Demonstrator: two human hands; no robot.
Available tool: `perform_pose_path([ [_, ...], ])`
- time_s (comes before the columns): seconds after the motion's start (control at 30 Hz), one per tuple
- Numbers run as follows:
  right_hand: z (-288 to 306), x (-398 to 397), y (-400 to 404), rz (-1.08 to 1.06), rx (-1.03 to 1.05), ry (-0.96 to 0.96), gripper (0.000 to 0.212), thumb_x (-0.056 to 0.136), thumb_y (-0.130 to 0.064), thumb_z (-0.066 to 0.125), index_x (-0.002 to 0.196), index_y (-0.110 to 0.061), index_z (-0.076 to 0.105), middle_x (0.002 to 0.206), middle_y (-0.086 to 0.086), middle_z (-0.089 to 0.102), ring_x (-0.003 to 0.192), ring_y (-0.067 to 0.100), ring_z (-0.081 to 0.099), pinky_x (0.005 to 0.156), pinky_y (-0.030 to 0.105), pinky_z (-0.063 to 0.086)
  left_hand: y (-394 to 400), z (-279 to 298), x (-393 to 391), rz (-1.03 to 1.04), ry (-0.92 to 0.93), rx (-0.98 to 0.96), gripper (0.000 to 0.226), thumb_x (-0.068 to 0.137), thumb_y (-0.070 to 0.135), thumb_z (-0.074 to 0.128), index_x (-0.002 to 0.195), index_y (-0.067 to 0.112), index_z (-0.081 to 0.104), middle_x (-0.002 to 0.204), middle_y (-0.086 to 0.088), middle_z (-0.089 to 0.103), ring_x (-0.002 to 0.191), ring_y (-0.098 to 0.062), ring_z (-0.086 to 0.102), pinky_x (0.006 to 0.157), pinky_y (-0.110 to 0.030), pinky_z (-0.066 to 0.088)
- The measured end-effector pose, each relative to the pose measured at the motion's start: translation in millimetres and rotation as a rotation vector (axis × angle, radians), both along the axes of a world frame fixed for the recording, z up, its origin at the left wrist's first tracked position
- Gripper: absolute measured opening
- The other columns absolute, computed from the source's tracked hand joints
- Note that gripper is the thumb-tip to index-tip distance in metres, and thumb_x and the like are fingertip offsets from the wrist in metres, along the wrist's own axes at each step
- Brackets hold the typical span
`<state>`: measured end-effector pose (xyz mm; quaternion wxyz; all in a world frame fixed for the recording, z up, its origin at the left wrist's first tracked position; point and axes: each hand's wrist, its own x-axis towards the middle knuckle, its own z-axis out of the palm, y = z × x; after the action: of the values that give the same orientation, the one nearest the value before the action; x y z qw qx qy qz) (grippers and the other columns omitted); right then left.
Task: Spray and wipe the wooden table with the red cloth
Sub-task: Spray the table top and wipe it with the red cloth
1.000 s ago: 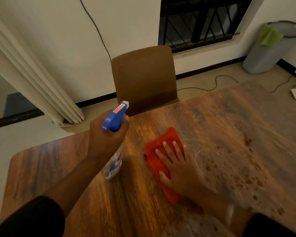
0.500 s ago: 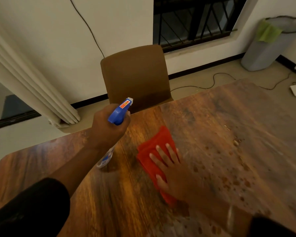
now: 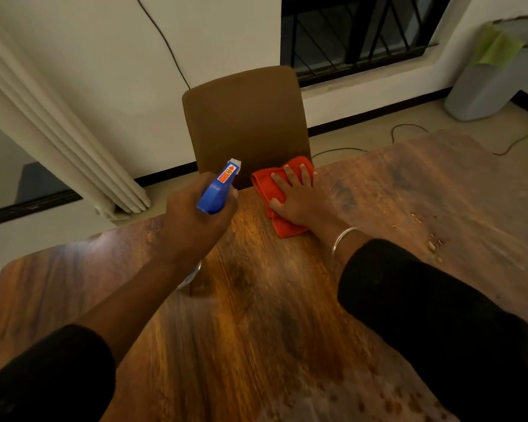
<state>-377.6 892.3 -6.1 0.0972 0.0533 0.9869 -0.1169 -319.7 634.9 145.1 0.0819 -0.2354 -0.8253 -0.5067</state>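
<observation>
View: seen from the person's head, looking down over two arms in black sleeves stretched across a wooden table [image 3: 256, 315].
Left hand [image 3: 192, 220]: fingers wrapped tight around the neck of a spray bottle [image 3: 218, 188], lifted above the tabletop; the blue trigger head with its white nozzle points toward the far edge. The clear body of the bottle is mostly hidden under the hand.
Right hand [image 3: 299, 196]: open and flat, fingers spread, palm pressed down on the red cloth [image 3: 269, 193]. A thin silver bangle [image 3: 340, 239] sits on the wrist.
Red cloth: folded, lying on the table at its far edge, just right of the bottle.
Table surface: droplets and a wet film show on the right side and at the near edge.
Beyond the table: a brown chair [image 3: 244, 117] against the far edge, a white wall, a barred window, a grey bin [image 3: 488, 83] at far right.
</observation>
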Motion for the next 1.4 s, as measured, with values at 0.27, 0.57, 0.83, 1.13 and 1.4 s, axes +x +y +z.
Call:
perform_pose_path([
  [0.27, -8.6, 214.0, -2.5, 0.134, 0.036, 0.135, 0.073, 0.104, -0.06, 0.034, 0.169, -0.04, 0.006, 0.178, -0.002, -0.005, 0.163, 0.029, -0.011, 0.129, 0.063, 0.008, -24.1, 1.6, -9.9, 0.0, -0.091, 0.089, 0.016, 0.092, 0.029, 0.067, 0.103, 0.017, 0.064, 0.084, -0.011, 0.069, 0.074, -0.031, 0.067, 0.073, -0.053, 0.058],
  [0.57, -2.5, 224.4, -1.1, 0.099, 0.055, 0.092, 0.078, 0.1, -0.064, 0.035, 0.168, -0.044, 0.001, 0.178, -0.004, -0.008, 0.162, 0.031, -0.016, 0.128, 0.066, 0.004, -20.6, 3.0, 4.2, -0.083, -0.067, 0.019, 0.016, 0.086, 0.047, 0.063, 0.094, 0.035, 0.056, 0.076, 0.015, 0.059, 0.065, -0.008, 0.058, 0.059, -0.015, 0.047],
  [0.83, -4.6, 11.4, 19.7, -0.007, -0.019, 0.027, 0.075, 0.102, -0.063, 0.033, 0.168, -0.039, 0.008, 0.178, 0.003, -0.004, 0.16, 0.041, -0.015, 0.126, 0.069, -0.005, -15.3, 1.8, 18.8, -0.068, -0.012, -0.073, 0.012, 0.092, 0.033, 0.065, 0.097, 0.025, 0.059, 0.076, 0.009, 0.062, 0.065, -0.016, 0.059, 0.061, -0.024, 0.049],
  [1.13, -12.3, 253.8, 35.6, 0.174, -0.037, 0.166, 0.074, 0.101, -0.051, 0.042, 0.168, -0.043, 0.011, 0.178, -0.005, -0.002, 0.163, 0.029, -0.011, 0.129, 0.059, -0.003, 88.2, 22.1, 26.2, -0.057, -0.264, -0.116, 0.027, 0.089, 0.022, 0.07, 0.077, 0.044, 0.06, 0.063, 0.004, 0.062, 0.059, -0.026, 0.06, 0.056, -0.043, 0.05],
  [1.4, -1.2, 256.9, 216.8, -0.417, 0.024, 0.122, 0.076, 0.092, -0.059, 0.035, 0.163, -0.034, 0.037, 0.174, 0.005, 0.022, 0.16, 0.04, 0.017, 0.124, 0.067, 0.021, 195.1, 37.7, 51.2, -0.216, -0.458, -0.41, 0.022, 0.095, 0.035, 0.06, 0.104, 0.015, 0.061, 0.098, -0.019, 0.07, 0.089, -0.034, 0.068, 0.08, -0.043, 0.055],
])
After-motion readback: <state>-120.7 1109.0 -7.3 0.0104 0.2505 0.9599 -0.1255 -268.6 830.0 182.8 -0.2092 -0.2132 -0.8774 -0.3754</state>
